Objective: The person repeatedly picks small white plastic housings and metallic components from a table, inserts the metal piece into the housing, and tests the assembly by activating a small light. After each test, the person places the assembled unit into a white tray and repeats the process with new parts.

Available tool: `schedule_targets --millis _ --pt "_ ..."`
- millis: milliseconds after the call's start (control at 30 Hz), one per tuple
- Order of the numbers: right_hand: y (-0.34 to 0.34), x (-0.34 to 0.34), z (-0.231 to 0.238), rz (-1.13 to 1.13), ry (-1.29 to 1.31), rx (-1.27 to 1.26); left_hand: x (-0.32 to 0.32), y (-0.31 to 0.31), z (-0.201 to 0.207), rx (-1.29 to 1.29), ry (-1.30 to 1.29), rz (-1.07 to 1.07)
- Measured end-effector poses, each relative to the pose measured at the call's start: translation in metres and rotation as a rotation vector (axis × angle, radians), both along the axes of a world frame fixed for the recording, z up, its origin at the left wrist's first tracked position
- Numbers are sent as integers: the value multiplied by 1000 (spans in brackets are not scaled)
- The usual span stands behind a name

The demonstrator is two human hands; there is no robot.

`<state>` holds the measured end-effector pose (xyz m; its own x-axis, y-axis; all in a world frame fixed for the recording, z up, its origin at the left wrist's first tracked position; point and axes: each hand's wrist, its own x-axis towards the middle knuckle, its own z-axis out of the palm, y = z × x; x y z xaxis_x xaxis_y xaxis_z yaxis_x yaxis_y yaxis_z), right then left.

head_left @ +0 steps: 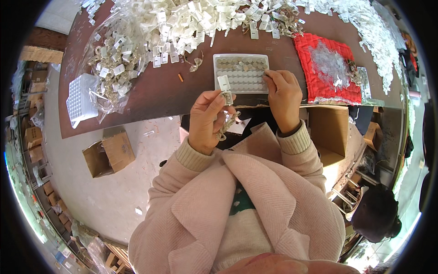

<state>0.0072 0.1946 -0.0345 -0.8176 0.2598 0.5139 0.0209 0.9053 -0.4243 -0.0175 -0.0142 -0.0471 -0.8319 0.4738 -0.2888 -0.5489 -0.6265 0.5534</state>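
A small white battery case [223,83] with its lid swung up is pinched in the fingers of my left hand [204,118], just in front of the tray. A coil of thin wire [223,129] hangs below it against the same hand. My right hand [286,95] is at the right edge of a white tray [241,92], thumb and forefinger pressed together; whatever is between them is hidden. Round button cells [244,61] fill the far rows of the tray, and its nearer rows show bare pockets.
White plastic cases [191,23] are heaped along the table's far side. At left lie a clear bag of wired cases [119,68] and stacked white trays [82,99]. A red cloth [314,86] at right bears clear small pieces [327,64]. Cardboard boxes [119,151] stand below the table.
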Motion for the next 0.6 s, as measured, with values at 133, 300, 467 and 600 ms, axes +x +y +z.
schedule_targets --millis 133,300,467,600 --pt "-11 2 14 132 30 -160 1 0 2 -6 -19 -16" --pt "-47 12 38 353 67 -445 3 1 3 99 11 -56" --pt "-50 13 46 411 10 -450 10 -4 4 34 3 -35" --pt "-47 19 46 452 -44 -491 9 -9 4 113 -29 -98"
